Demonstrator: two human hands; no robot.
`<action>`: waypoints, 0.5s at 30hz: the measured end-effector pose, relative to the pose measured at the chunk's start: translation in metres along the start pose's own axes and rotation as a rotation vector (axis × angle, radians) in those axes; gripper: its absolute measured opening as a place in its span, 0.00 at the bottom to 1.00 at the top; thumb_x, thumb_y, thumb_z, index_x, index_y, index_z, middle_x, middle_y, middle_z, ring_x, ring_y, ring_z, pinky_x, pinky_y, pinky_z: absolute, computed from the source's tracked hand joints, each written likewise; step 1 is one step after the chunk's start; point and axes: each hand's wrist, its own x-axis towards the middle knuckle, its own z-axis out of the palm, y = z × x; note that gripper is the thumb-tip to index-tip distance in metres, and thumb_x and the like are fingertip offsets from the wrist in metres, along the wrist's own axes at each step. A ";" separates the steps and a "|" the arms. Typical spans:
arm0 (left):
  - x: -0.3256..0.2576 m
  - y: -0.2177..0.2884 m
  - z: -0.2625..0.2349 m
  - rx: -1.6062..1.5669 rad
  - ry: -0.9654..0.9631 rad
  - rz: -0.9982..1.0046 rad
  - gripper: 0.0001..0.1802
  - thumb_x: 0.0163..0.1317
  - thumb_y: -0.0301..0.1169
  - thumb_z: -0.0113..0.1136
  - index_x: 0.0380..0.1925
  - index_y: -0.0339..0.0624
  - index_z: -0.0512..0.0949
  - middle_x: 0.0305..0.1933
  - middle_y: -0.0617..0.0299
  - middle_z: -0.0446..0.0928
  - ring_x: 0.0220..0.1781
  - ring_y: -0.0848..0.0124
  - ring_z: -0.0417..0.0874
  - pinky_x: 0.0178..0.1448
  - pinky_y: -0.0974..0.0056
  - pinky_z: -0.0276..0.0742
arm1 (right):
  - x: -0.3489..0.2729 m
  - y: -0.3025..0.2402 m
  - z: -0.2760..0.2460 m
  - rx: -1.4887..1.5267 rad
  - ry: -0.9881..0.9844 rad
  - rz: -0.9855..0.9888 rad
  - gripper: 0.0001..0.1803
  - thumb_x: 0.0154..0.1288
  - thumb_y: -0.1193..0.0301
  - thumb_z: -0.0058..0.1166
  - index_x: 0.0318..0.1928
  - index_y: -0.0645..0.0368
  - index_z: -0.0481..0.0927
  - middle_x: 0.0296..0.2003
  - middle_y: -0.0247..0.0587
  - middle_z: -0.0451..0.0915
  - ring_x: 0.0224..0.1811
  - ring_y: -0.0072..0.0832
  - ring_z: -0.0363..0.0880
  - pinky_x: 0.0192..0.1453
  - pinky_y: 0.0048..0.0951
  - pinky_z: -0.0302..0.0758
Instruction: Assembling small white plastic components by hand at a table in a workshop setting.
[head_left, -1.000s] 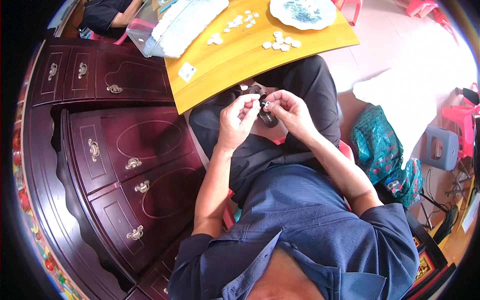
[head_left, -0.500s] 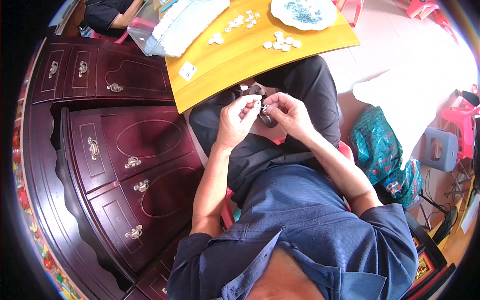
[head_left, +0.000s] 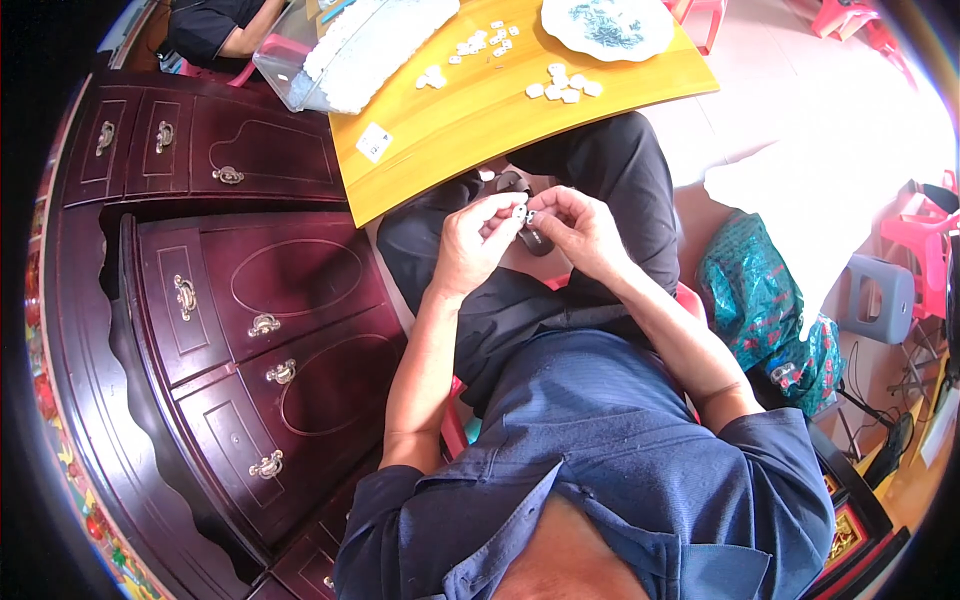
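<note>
Over my lap, just off the table's near edge, both hands are raised and their fingertips almost meet. My left hand (head_left: 467,242) pinches a small white plastic piece (head_left: 520,211) between thumb and fingers. Facing it, my right hand (head_left: 588,236) is closed in a pinch on a tiny light-coloured part (head_left: 531,216), too small to name. Whether the two parts touch is hard to make out. Ahead on the yellow table (head_left: 450,140) lie a group of white hexagonal pieces (head_left: 570,96), several small white pieces with dark holes (head_left: 475,46) and a little white cluster (head_left: 431,78).
A clear plastic bin (head_left: 290,75) heaped with white parts and a patterned plate (head_left: 608,28) stand on the table. Dark red cabinets (head_left: 270,300) line my left side. To my right are a green bag (head_left: 755,290) and a grey stool (head_left: 877,297). Another person's arm (head_left: 255,32) shows far left.
The small parts at my fingertips have come slightly closer together. My arms and the things on the table stay where they were.
</note>
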 end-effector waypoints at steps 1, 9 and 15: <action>0.000 0.000 0.000 -0.007 0.003 -0.003 0.15 0.67 0.22 0.62 0.53 0.36 0.81 0.40 0.68 0.82 0.36 0.83 0.78 0.40 0.77 0.75 | 0.000 -0.001 0.000 -0.006 -0.004 0.005 0.07 0.71 0.77 0.57 0.48 0.64 0.81 0.35 0.29 0.83 0.35 0.13 0.78 0.43 0.17 0.76; 0.001 0.003 0.000 0.027 -0.007 0.009 0.15 0.65 0.21 0.64 0.52 0.36 0.82 0.39 0.68 0.82 0.37 0.83 0.79 0.39 0.77 0.74 | 0.001 0.003 -0.001 0.095 -0.020 0.028 0.07 0.72 0.78 0.56 0.48 0.64 0.81 0.36 0.30 0.83 0.37 0.15 0.78 0.45 0.18 0.76; 0.002 0.004 0.003 0.002 -0.007 0.003 0.15 0.65 0.21 0.64 0.52 0.36 0.82 0.39 0.67 0.81 0.37 0.82 0.79 0.39 0.77 0.74 | 0.002 0.005 -0.002 0.173 -0.032 0.035 0.08 0.72 0.78 0.56 0.49 0.65 0.81 0.37 0.31 0.83 0.37 0.15 0.78 0.45 0.18 0.76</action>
